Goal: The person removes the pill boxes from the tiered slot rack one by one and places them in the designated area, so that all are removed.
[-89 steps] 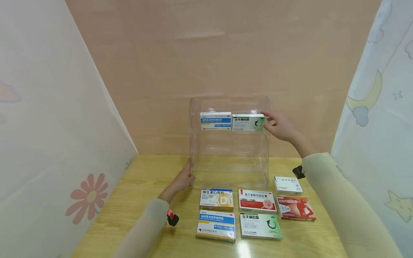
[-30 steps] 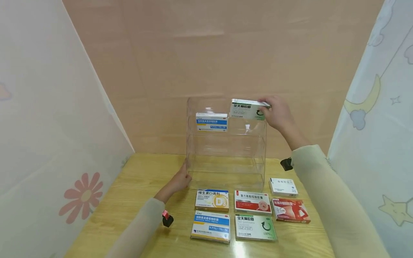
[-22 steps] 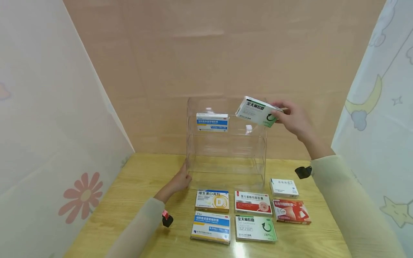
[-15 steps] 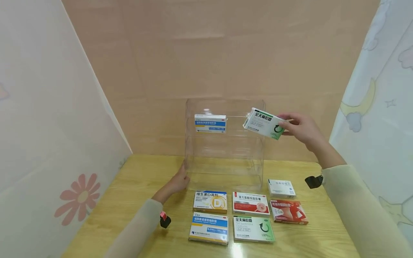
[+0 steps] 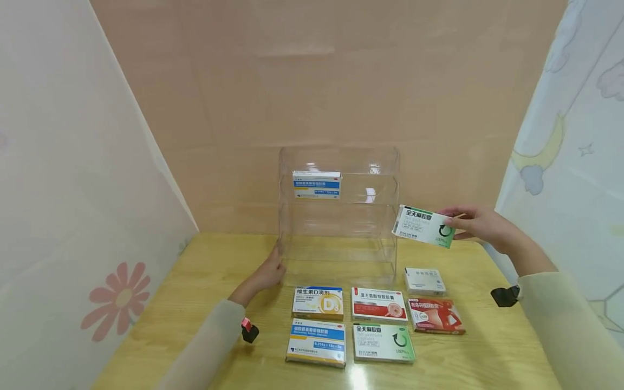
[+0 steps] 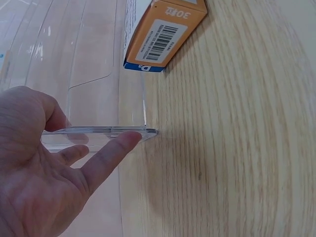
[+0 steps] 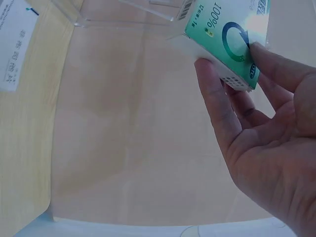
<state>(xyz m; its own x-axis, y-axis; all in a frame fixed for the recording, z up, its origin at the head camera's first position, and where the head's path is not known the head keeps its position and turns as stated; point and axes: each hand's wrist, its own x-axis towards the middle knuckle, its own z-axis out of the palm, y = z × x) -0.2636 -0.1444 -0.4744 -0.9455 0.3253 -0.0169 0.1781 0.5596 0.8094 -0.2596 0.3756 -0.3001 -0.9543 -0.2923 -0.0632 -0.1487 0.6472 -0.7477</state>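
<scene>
My right hand (image 5: pixel 480 223) pinches a white-and-green medicine box (image 5: pixel 423 226) at its right end, thumb in front and fingers behind. The box hangs tilted in the air, right of a clear acrylic display rack (image 5: pixel 338 252). In the right wrist view the box's green end (image 7: pixel 224 42) shows between thumb and fingers. My left hand (image 5: pixel 270 271) holds the rack's lower left side; in the left wrist view its thumb and fingers lie on either side of the clear side panel (image 6: pixel 106 130). A blue-and-white medicine box (image 5: pixel 317 185) stands on an upper shelf of the rack, at the left.
Before the rack lie a vitamin D box (image 5: pixel 318 302), a red-and-white box (image 5: pixel 378 304), a blue-and-white box (image 5: pixel 316 343) and a green-and-white box (image 5: pixel 383 342). A small white box (image 5: pixel 425 281) and a red box (image 5: pixel 436 315) lie to their right on the wooden table (image 5: pixel 219 260).
The right hand has lifted the white-and-green box off the rack's upper shelf, then moved it right and down beside the rack. The left hand stays at the rack's side.
</scene>
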